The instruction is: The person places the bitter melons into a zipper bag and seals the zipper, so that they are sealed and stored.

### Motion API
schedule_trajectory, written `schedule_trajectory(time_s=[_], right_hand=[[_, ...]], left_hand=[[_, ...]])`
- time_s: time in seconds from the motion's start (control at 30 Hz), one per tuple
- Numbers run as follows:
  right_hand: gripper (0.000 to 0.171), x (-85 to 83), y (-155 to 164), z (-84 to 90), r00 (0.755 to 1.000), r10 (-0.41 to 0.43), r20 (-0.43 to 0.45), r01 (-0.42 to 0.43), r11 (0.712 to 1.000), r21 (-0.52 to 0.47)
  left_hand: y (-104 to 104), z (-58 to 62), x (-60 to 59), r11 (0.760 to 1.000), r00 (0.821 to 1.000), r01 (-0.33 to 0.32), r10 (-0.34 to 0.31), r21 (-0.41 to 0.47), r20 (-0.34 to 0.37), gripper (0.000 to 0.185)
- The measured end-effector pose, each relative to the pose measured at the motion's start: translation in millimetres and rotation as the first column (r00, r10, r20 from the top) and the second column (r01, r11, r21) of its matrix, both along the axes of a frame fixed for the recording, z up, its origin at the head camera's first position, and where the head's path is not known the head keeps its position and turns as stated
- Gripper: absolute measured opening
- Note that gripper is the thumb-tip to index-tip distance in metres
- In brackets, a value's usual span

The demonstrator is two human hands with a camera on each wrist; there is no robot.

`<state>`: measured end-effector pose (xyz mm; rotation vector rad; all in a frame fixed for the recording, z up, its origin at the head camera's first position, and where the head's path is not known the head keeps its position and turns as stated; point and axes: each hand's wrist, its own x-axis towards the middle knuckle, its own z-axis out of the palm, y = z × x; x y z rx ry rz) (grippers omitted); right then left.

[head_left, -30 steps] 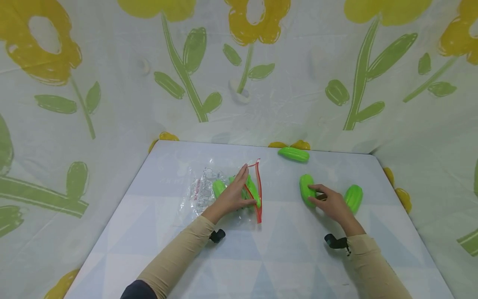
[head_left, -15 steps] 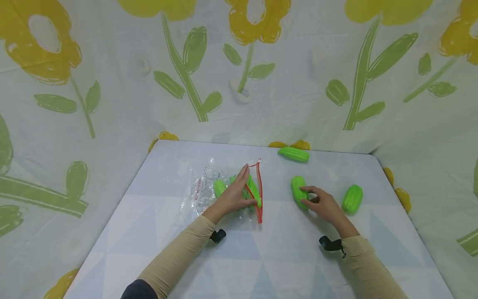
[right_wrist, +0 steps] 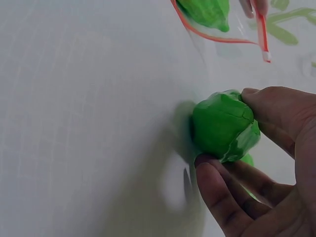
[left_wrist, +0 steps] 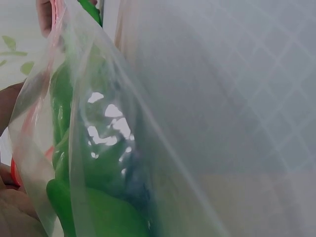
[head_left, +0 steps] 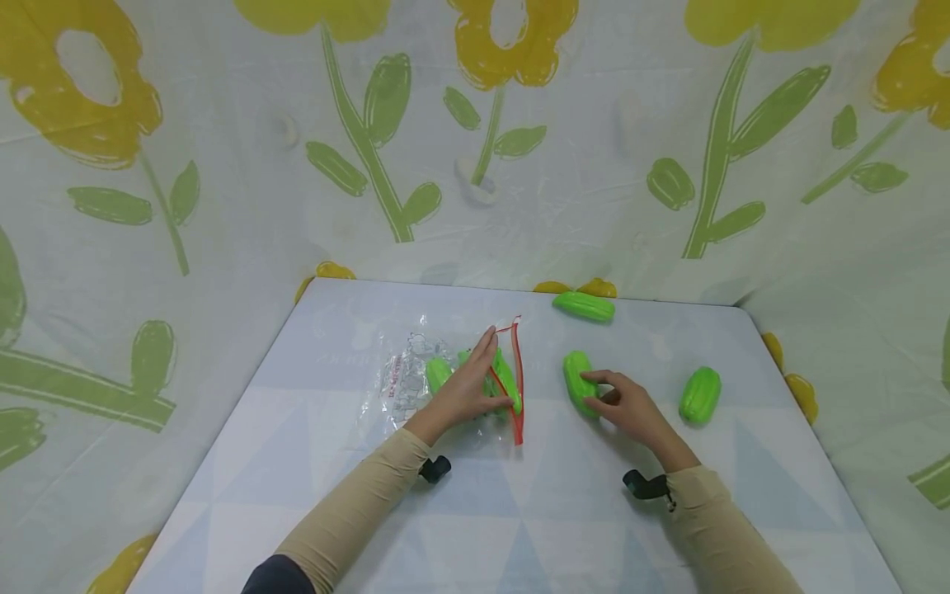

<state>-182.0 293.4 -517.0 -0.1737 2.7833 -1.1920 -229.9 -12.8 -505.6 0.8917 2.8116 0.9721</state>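
Observation:
A clear zip bag with a red zip edge lies on the table, its mouth facing right. Inside it are green, ridged, bitter-melon-like gourds, partly hidden by my left hand. Thumb and straight fingers of that hand are spread at the mouth, holding its edges apart. To the right of the bag, my right hand pinches another green gourd between thumb and fingers. The right wrist view shows this gourd end-on, with a bumpy, glossy surface, close over the table.
One green gourd lies by the table's back edge and another sits right of my right hand. The pale table has a triangle pattern. A flowered curtain surrounds its back and sides.
My right hand has moved left with the pinched gourd, away from the one on the right and nearer the bag's mouth. The left hand and bag have shifted only very slightly rightward.

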Motion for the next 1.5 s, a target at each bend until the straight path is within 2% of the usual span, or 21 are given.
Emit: schedule_trajectory(time_s=[0.2, 0.57, 0.77, 1.07, 1.5], right_hand=[[0.048, 1.0, -7, -0.6, 1.000, 0.026, -0.014, -0.026, 1.000, -0.006], [0.045, 0.9, -15, -2.2, 0.999, 0.041, -0.028, -0.041, 0.999, -0.005], [0.043, -0.8, -19, -3.8, 0.999, 0.038, -0.035, -0.038, 0.999, -0.012], [0.042, -3.6, -25, -6.2, 1.000, 0.012, 0.002, -0.012, 1.000, -0.005], [0.043, -5.2, -29, -4.4, 0.999, 0.023, -0.033, -0.022, 1.000, 0.017]], left_hand=[[-1, -0.3, 0.8, 1.000, 1.000, 0.006, -0.006, 0.001, -0.012, 0.114], [0, -1.3, 0.6, 1.000, 1.000, -0.003, 0.003, 0.005, 0.006, 0.114], [0, -0.3, 0.7, 1.000, 1.000, -0.005, 0.005, 0.001, 0.009, 0.114], [1, 0.0, 0.7, 1.000, 1.000, 0.001, -0.001, 0.008, -0.015, 0.113], [1, -1.3, 0.4, 1.000, 1.000, 0.003, -0.003, 0.021, -0.020, 0.113]])
